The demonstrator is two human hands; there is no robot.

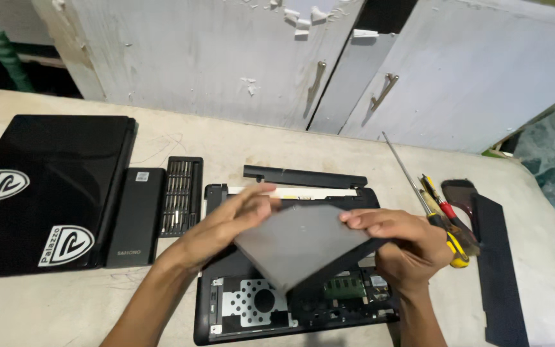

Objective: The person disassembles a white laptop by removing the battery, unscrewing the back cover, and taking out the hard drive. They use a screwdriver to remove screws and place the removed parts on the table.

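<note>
While both hands, left hand (226, 222) and right hand (406, 244), grip it, the flat grey drive (303, 244) tilts.

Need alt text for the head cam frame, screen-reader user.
Two bare hands, left hand and right hand, hold a flat grey drive tilted above an opened black laptop base on a pale table. A closed black laptop and a screwdriver bit set lie left; screwdrivers lie right.

Opened laptop base (290, 308) centre on surface (46, 308); closed laptop (40, 193) far left; bit set (182, 196) between them; screwdrivers (441, 218) right; cabinet doors (226, 58) behind.
</note>
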